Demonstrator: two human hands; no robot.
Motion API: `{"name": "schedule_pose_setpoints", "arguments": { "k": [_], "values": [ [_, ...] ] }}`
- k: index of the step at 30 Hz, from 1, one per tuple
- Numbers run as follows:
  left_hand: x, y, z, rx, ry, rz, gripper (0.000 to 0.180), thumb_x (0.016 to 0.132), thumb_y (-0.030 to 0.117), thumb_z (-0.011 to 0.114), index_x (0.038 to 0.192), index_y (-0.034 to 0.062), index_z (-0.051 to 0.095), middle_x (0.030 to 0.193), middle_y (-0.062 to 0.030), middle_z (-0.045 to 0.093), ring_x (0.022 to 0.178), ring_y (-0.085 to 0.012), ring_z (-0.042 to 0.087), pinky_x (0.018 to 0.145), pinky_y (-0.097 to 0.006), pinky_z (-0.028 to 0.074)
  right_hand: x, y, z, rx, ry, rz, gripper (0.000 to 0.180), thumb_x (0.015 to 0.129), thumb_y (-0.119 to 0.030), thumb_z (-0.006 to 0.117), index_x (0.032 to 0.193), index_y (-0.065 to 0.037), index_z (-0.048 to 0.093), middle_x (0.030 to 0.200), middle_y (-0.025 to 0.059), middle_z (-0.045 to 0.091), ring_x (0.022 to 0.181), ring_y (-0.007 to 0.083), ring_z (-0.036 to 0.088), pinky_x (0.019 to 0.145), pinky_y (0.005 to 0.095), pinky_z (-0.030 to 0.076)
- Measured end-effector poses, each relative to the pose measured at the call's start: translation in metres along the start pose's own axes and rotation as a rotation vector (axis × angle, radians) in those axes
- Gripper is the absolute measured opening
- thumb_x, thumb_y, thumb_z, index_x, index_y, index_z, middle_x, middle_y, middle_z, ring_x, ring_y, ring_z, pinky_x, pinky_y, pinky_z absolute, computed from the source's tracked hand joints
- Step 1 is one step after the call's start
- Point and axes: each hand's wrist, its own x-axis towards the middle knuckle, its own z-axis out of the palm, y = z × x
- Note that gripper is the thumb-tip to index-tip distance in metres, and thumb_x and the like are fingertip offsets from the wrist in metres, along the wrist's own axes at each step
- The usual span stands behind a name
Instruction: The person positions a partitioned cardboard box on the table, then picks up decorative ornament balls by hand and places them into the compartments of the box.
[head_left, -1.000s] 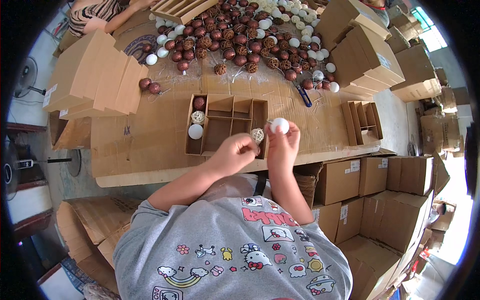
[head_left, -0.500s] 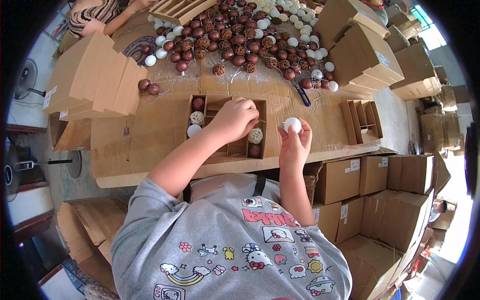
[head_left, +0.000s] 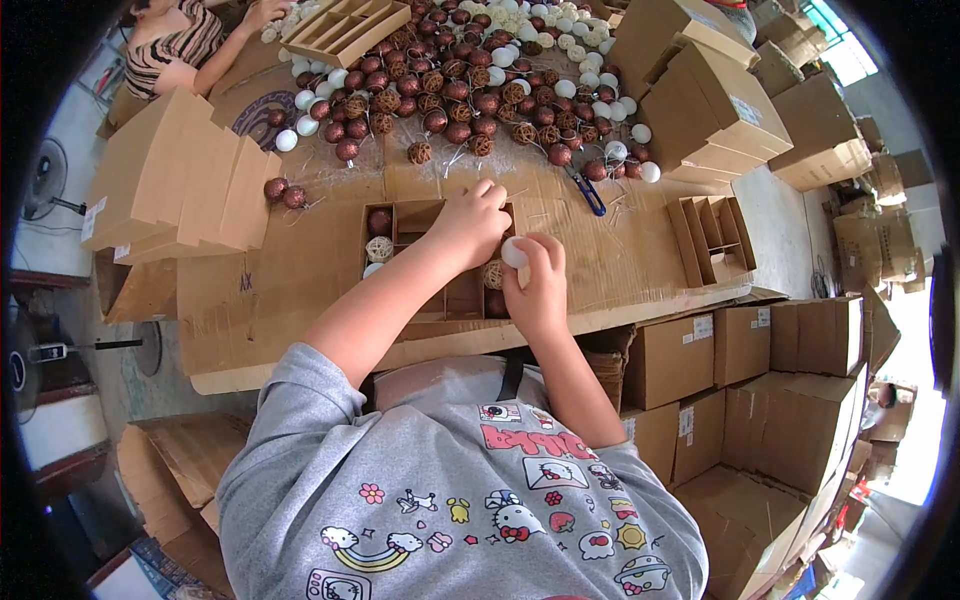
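A divided cardboard box [head_left: 465,300] lies in front of me on the table. Down its left column sit a dark brown glittery ball [head_left: 379,221], a white wicker ball [head_left: 379,249] and a partly covered white ball [head_left: 372,269]. The right column holds another white wicker ball [head_left: 492,274] and a brown ball [head_left: 495,304]. Over the box's far right part, my left hand [head_left: 472,225] has its fingers curled together; anything in them is hidden. My right hand [head_left: 541,285] pinches a smooth white ball [head_left: 514,252] at the box's right edge, close to the left hand.
Brown, wicker and white balls [head_left: 455,90] are heaped at the far side, beside a blue-handled cutter [head_left: 588,192]. Empty divided boxes stand at the right [head_left: 712,240] and far left [head_left: 345,30]. Stacked cartons [head_left: 150,180] flank the table. Another person [head_left: 175,45] sits far left.
My right hand has brought the white ball leftward to the box's right edge. The left hand stays over the box, its fingers curled. The whole view has shifted slightly.
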Motion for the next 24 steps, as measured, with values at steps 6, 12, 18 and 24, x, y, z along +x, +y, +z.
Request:
{"name": "schedule_pose_setpoints", "arguments": {
  "k": [6, 12, 18, 24],
  "values": [
    [-0.018, -0.011, -0.025, -0.186, 0.193, -0.024, 0.010, 0.072, 0.007, 0.070, 0.076, 0.0024, 0.062, 0.104, -0.0106, 0.058, 0.100, -0.0307, 0.055, 0.084, -0.041, 0.047, 0.011, 0.003, 0.009, -0.091, -0.215, 0.044, 0.038, 0.075, -0.002, 0.062, 0.113, -0.007, 0.055, 0.117, 0.0185, 0.051, 0.101, 0.0386, 0.056, 0.084, 0.0437, 0.049],
    [-0.089, -0.018, -0.052, -0.238, 0.412, -0.260, 0.015, 0.076, 0.007, 0.068, 0.089, 0.0047, 0.061, 0.104, -0.0109, 0.058, 0.100, -0.0322, 0.056, 0.083, -0.040, 0.048, 0.001, 0.004, 0.016, -0.173, -0.161, -0.101, 0.047, 0.074, 0.000, 0.060, 0.121, -0.007, 0.057, 0.122, 0.0184, 0.053, 0.117, 0.0380, 0.049, 0.096, 0.0459, 0.041],
    [-0.165, -0.029, -0.052, -0.202, 0.339, -0.471, 0.032, 0.079, 0.008, 0.066, 0.110, 0.0050, 0.058, 0.118, -0.0137, 0.053, 0.110, -0.0348, 0.050, 0.094, -0.043, 0.041, 0.012, 0.011, 0.012, -0.074, -0.120, -0.030, 0.030, 0.072, 0.001, 0.062, 0.100, -0.006, 0.068, 0.103, 0.0125, 0.060, 0.101, 0.0348, 0.052, 0.089, 0.0430, 0.044],
    [-0.183, -0.025, -0.033, -0.261, 0.247, -0.437, 0.063, 0.084, 0.015, 0.064, 0.138, 0.0009, 0.035, 0.141, -0.0211, 0.038, 0.128, -0.0402, 0.036, 0.107, -0.047, 0.031, 0.003, 0.007, 0.015, -0.052, -0.151, 0.120, 0.023, 0.072, -0.001, 0.064, 0.095, -0.005, 0.065, 0.107, 0.0138, 0.057, 0.105, 0.0349, 0.049, 0.092, 0.0436, 0.042]
  ]
}}
